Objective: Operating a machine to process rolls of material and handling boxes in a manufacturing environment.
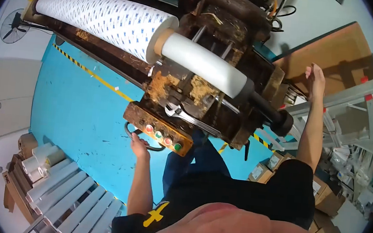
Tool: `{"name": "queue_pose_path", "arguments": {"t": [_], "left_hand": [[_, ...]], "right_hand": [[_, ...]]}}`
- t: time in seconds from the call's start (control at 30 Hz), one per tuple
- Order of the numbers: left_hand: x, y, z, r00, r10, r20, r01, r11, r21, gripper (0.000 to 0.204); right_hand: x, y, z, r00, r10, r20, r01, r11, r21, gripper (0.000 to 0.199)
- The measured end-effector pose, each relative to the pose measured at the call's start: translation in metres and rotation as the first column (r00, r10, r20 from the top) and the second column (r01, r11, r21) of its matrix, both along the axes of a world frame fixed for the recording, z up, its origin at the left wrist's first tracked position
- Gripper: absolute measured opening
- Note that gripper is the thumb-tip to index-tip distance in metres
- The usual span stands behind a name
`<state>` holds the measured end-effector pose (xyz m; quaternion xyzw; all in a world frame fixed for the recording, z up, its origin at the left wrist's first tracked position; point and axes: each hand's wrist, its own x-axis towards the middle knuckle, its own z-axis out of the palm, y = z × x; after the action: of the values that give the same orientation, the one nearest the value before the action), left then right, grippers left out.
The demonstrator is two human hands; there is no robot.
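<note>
My left hand (138, 146) is closed around the rim of a dark handwheel (153, 148) below the machine's control box. My right hand (316, 80) is raised beyond the right end of the machine, its fingers loosely curled and apart, with nothing visible in it. A long roll with a blue pattern on white (110, 20) lies along the machine (180, 86). From its brown core (161, 41) a plain pale cylinder (203, 63) runs right to a dark shaft (264, 107). An adjustable wrench (191, 118) rests on the machine, just behind the control box (158, 128) with red and green buttons.
Wood-like shavings (203, 90) lie on the machine bed. A metal ladder (357, 96) and cardboard boxes (260, 172) stand on the right, near a brown board (333, 57). At the lower left are several white rolls (67, 195). A black fan (14, 26) hangs at the far left.
</note>
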<state>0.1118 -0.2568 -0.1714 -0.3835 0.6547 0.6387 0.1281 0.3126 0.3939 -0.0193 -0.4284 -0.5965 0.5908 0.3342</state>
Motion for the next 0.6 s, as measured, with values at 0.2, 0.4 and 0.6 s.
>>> {"name": "queue_pose_path", "arguments": {"t": [0.2,0.4,0.6], "left_hand": [[-0.003,-0.025,-0.014,0.98,-0.199,-0.018,0.199,0.98,-0.016,0.043],[-0.098,0.025,0.1,0.767,-0.585,-0.264,0.113,0.528,-0.841,0.042],[-0.201,0.19,0.213,0.058,-0.895,-0.442,0.246,0.442,-0.863,0.042]], "right_hand": [[-0.06,0.048,-0.03,0.93,0.279,0.238,-0.282,0.959,-0.023,0.025],[-0.128,0.124,-0.036,0.837,0.197,0.511,-0.288,0.952,0.104,0.023],[-0.203,0.192,-0.078,0.797,0.138,0.588,-0.222,0.972,0.074,0.024]]}}
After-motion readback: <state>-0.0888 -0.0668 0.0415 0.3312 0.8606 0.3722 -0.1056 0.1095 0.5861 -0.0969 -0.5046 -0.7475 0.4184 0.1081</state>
